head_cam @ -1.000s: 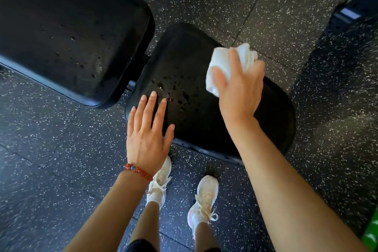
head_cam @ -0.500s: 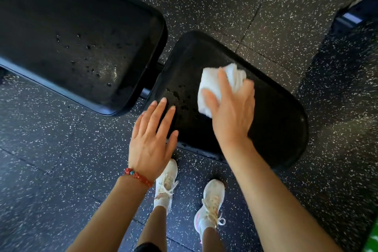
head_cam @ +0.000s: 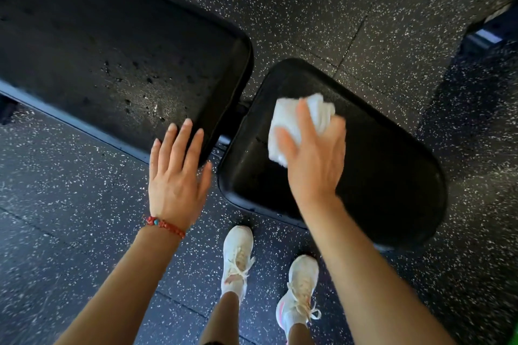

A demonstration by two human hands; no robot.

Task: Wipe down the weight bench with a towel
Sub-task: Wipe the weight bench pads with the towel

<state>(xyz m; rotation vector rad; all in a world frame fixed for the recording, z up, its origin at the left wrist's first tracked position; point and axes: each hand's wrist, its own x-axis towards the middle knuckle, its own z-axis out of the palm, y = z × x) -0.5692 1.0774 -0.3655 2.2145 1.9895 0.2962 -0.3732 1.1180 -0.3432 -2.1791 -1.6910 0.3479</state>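
The black weight bench has two pads: a long back pad (head_cam: 112, 64) at the upper left, speckled with droplets, and a smaller seat pad (head_cam: 392, 182) at centre right. My right hand (head_cam: 314, 159) presses a folded white towel (head_cam: 297, 117) flat on the seat pad's left half. My left hand (head_cam: 176, 176) hovers open with fingers spread over the near corner of the back pad and the floor, holding nothing. A red bead bracelet (head_cam: 164, 225) circles that wrist.
Black rubber floor (head_cam: 336, 8) with white flecks surrounds the bench. My two white sneakers (head_cam: 238, 255) stand on it just in front of the seat pad. A dark piece of equipment (head_cam: 487, 33) sits at the upper right edge.
My right hand slid the towel leftward and nearer across the seat pad, over the spot where droplets lay. My left hand moved off the seat pad's edge toward the back pad's corner.
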